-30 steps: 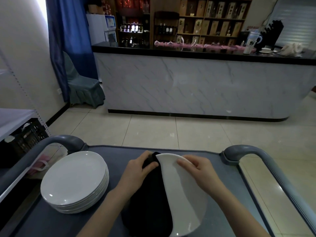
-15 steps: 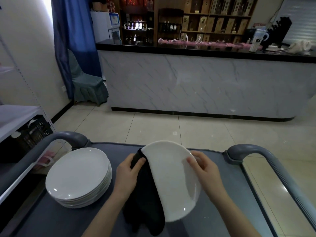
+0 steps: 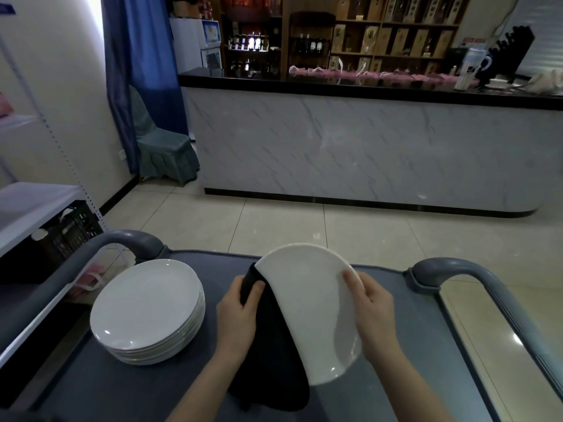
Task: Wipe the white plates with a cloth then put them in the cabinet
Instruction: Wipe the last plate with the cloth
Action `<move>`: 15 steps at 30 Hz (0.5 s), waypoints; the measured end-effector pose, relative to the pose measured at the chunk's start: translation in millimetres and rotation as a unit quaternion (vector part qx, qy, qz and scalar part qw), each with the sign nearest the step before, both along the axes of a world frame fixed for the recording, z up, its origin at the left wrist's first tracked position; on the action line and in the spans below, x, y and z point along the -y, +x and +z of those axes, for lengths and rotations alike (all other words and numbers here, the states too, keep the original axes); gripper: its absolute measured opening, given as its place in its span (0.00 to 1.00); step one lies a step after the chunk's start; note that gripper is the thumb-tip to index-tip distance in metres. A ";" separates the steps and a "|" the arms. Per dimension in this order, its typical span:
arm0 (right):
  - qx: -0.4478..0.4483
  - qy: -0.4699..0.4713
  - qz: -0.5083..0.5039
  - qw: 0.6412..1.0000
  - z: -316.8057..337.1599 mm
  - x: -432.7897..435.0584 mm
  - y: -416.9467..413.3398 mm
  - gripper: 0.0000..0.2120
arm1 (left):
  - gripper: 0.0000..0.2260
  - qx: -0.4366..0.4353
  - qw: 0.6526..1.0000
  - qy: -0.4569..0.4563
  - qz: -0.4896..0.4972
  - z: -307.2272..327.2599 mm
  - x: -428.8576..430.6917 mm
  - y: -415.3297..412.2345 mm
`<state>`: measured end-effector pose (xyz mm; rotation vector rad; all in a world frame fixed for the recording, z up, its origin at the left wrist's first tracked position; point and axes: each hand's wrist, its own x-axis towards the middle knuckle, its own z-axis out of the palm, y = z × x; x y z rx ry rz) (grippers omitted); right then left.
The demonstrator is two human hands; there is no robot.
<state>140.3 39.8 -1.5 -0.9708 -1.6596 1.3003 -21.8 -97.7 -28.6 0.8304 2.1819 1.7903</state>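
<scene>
— Fingers (image 3: pixel 353 280) of the right hand (image 3: pixel 376 315): status?
— Head view. Curled onto the right rim of 1 white plate (image 3: pixel 307 303), holding it. Plate tilted, face toward the camera, over the cart (image 3: pixel 91 391). Whether its lower edge touches the cart: cannot tell.
— Left hand (image 3: pixel 236 318)?
— Fingers closed on a black cloth (image 3: pixel 274 360), pinching it against the plate's left edge. Cloth covers the plate's left part and hangs below its lower edge.
— Other plates?
— 1 stack of white plates (image 3: pixel 146 306) on the left of the cart, near the left hand, not touching it. Exact count: cannot tell.
— Surroundings?
— 2 gray handles (image 3: pixel 447 268) at the cart's far corners. Tiled floor (image 3: pixel 274 226) beyond. Marble-fronted bar (image 3: pixel 350 153) with a black top, shelves of bottles and boxes (image 3: pixel 393 35) behind it. Blue curtain (image 3: pixel 143 71) and a covered chair (image 3: pixel 161 147) at the left wall. Black crate (image 3: pixel 70 236) under a white shelf, far left.
</scene>
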 end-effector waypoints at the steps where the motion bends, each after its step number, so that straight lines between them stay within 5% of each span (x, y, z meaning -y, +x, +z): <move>1: 0.004 -0.005 -0.002 1.000 -3.3 3.5 0.6 0.15 | 0.04 0.014 1.000 0.004 0.004 -3.1 1.7 0.8; 6: 0.069 0.071 0.085 0.991 0.2 -5.8 10.8 0.17 | 0.09 -0.038 0.993 -0.025 -0.113 2.3 1.7 -13.9; 11: 0.209 0.199 0.223 0.931 11.8 -7.4 -0.5 0.17 | 0.06 -0.160 0.941 -0.106 -0.279 19.3 -19.4 -15.9; 15: 0.145 0.190 0.160 0.958 15.2 -7.6 1.3 0.15 | 0.08 -0.128 0.969 -0.069 -0.201 17.8 -20.6 -17.1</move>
